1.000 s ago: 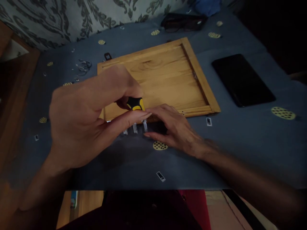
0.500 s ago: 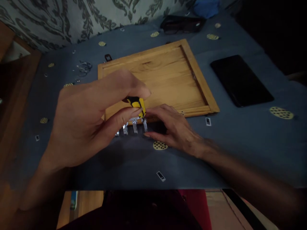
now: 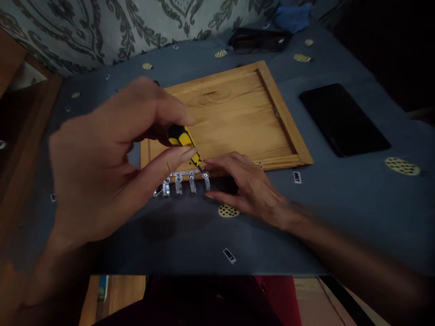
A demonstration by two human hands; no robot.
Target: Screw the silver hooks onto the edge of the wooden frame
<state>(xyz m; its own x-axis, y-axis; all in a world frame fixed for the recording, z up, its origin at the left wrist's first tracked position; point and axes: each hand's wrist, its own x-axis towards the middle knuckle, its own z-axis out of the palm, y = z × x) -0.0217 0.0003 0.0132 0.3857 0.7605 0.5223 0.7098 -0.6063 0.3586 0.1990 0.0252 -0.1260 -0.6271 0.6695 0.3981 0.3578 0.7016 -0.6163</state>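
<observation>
My left hand (image 3: 112, 158) is closed round a black and yellow screwdriver (image 3: 181, 138), its tip pointing down at a metal hook rack (image 3: 181, 181) along the near edge of a wooden panel (image 3: 234, 117). Several silver hooks hang over the panel's edge onto the blue cloth. My right hand (image 3: 248, 185) rests flat beside the rack's right end, fingers stretched out and touching the panel's edge and the cloth.
A blue cloth (image 3: 340, 203) with yellow dots covers the table. A black phone (image 3: 343, 120) lies to the right. Dark glasses (image 3: 260, 38) and a blue rag (image 3: 294, 16) sit at the back. Small metal bits (image 3: 108, 77) lie at the back left. The table's near edge is below my arms.
My left hand has drawn back to the left and tilted the screwdriver, uncovering more of the hook rack. The right hand has stayed in place.
</observation>
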